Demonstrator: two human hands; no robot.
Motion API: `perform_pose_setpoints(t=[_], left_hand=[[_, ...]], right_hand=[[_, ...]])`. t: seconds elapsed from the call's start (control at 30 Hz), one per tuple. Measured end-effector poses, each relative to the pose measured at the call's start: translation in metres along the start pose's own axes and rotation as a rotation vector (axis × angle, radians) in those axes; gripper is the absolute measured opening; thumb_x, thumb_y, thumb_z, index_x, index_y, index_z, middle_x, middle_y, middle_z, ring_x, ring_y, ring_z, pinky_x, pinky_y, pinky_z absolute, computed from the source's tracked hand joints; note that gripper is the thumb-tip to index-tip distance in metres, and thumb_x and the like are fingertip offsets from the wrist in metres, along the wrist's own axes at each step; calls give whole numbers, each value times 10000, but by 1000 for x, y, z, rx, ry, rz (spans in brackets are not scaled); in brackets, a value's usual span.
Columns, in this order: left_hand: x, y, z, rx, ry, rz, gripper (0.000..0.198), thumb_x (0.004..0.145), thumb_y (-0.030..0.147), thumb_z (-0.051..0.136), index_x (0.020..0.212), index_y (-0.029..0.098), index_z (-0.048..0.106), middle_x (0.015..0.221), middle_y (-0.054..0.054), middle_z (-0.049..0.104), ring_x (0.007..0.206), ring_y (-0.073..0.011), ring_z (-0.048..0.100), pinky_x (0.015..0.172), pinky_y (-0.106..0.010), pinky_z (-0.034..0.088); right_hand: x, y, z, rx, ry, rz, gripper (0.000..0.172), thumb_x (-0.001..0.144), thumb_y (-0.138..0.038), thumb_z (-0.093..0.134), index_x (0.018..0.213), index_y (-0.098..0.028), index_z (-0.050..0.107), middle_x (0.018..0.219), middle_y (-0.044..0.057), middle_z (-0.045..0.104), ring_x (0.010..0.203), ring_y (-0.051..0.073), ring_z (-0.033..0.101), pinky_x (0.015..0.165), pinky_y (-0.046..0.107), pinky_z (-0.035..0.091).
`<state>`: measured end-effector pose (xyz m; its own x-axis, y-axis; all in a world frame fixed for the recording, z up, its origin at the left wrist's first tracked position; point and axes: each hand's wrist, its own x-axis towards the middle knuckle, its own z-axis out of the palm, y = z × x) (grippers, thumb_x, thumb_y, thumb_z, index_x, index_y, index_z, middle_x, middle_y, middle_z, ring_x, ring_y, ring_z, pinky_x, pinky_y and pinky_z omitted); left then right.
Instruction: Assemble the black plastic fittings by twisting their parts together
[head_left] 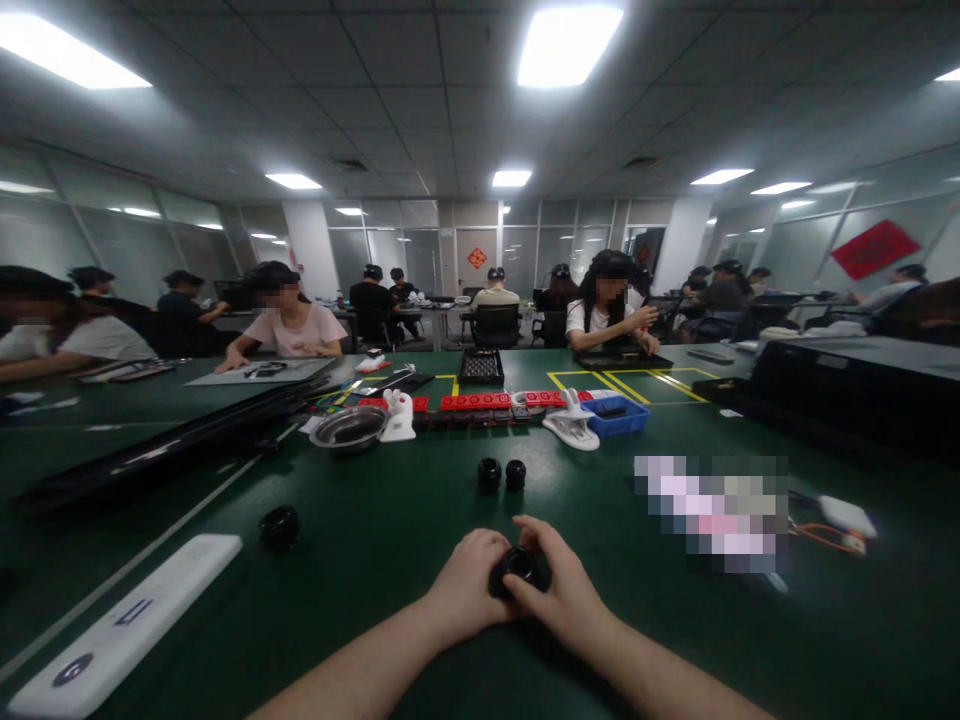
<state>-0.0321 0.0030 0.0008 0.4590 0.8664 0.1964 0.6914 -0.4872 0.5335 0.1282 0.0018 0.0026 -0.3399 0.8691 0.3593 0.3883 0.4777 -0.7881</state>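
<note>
Head view: both hands (pixel 517 580) meet toward the near edge of the green tabletop (pixel 405 500).
Left hand (pixel 469 575): curled against the held black part (pixel 519 566).
Right hand (pixel 562 575): thumb and fingers gripping that same part.
Held black part: between the hands; whether it touches the tabletop is hard to tell.
Two black pieces (pixel 490 475): just beyond the hands, toward the far edge.
White bar (pixel 142 610): near-left corner.
</note>
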Motion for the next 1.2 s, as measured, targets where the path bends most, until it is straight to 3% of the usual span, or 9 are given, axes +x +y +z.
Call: perform_pose_setpoints(t=[0.13, 0.23, 0.4, 0.6, 0.8, 0.93, 1.1, 1.2], left_hand=[[-1, 1, -3, -6, -9, -3, 480, 586, 419, 669, 993, 197, 544, 996, -51, 533, 945, -235, 466, 822, -339, 392], [-1, -1, -1, 25, 9, 15, 428, 593, 415, 664, 939, 187, 555, 999, -50, 534, 934, -228, 470, 824, -329, 388], [-1, -2, 2, 57, 44, 22, 404, 591, 375, 662, 927, 180, 548, 984, -42, 536, 911, -215, 476, 816, -309, 388], [-1, -2, 2, 23, 25, 6, 474, 593, 384, 665, 1005, 197, 525, 991, -42, 533, 931, -222, 471, 823, -322, 391], [-1, 1, 0, 40, 36, 23, 378, 590, 368, 668, 898, 177, 560, 974, -42, 543, 914, -214, 481, 811, -307, 396], [-1, 2, 0, 53, 32, 11, 382, 596, 377, 660, 904, 175, 557, 970, -44, 543, 914, -217, 481, 802, -306, 398], [-2, -2, 2, 58, 25, 12, 458, 590, 402, 662, 974, 186, 540, 995, -49, 542, 919, -228, 480, 812, -326, 397], [-2, -1, 2, 69, 28, 15, 418, 597, 399, 655, 942, 187, 550, 1010, -50, 533, 932, -232, 474, 816, -327, 396]], right_hand=[[-3, 1, -2, 70, -92, -69, 588, 641, -89, 471, 1204, -187, 337, 1074, 63, 522, 1017, 199, 484, 924, 365, 345], [-4, 1, 0, 17, -46, -43, 617, 640, -157, 538, 1219, -169, 328, 1164, 104, 462, 1080, 239, 438, 946, 404, 320], [-1, 3, 3, -29, -2, -21, 509, 651, -199, 561, 1137, -156, 416, 1016, 97, 521, 967, 242, 500, 881, 407, 384], [-4, 3, -3, 48, -114, -77, 581, 649, -102, 476, 1210, -192, 353, 1158, 91, 485, 1090, 225, 445, 961, 421, 313], [-2, 0, 1, -51, 44, -23, 550, 626, -178, 592, 1142, -172, 402, 1049, 78, 499, 992, 229, 478, 893, 387, 371], [-1, -1, 4, -35, 51, 24, 487, 630, -159, 572, 1093, -169, 423, 922, 49, 532, 888, 208, 523, 833, 360, 413], [-4, 1, 2, 11, -42, -64, 522, 659, -103, 480, 1165, -178, 372, 1063, 66, 520, 1015, 202, 488, 922, 373, 357], [-4, -1, 1, -58, -6, -24, 548, 647, -156, 544, 1168, -154, 376, 1098, 97, 489, 1040, 234, 464, 927, 404, 346]])
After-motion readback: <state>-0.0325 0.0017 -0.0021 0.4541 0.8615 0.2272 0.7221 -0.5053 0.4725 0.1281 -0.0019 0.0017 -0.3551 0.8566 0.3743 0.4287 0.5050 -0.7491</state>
